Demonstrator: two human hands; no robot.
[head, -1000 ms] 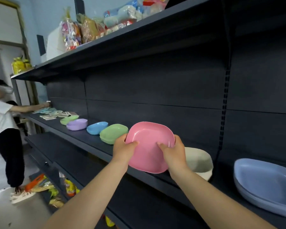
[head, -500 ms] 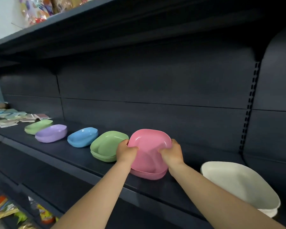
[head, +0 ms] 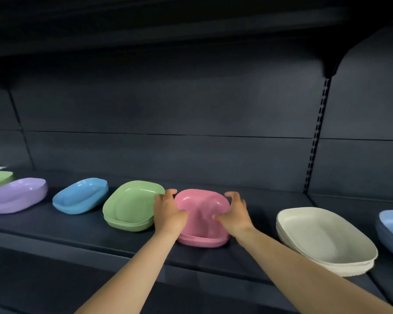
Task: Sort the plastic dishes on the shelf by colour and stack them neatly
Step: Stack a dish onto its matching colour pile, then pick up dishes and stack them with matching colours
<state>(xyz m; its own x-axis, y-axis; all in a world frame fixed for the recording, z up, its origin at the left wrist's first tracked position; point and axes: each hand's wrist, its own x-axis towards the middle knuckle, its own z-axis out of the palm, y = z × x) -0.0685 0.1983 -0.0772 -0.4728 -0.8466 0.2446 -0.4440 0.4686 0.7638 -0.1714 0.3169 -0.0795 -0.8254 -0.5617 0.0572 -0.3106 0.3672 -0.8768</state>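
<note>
Dark shelf (head: 82, 232) — pink dishes (head: 202, 214) gripped between left hand (head: 168, 214); right hand (head: 234, 216).

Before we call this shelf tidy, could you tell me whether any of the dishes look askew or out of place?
Nothing stands out. The pink stack, gripped by the left hand and right hand, sits level on the shelf; the green stack and cream stack look neatly nested.
</note>
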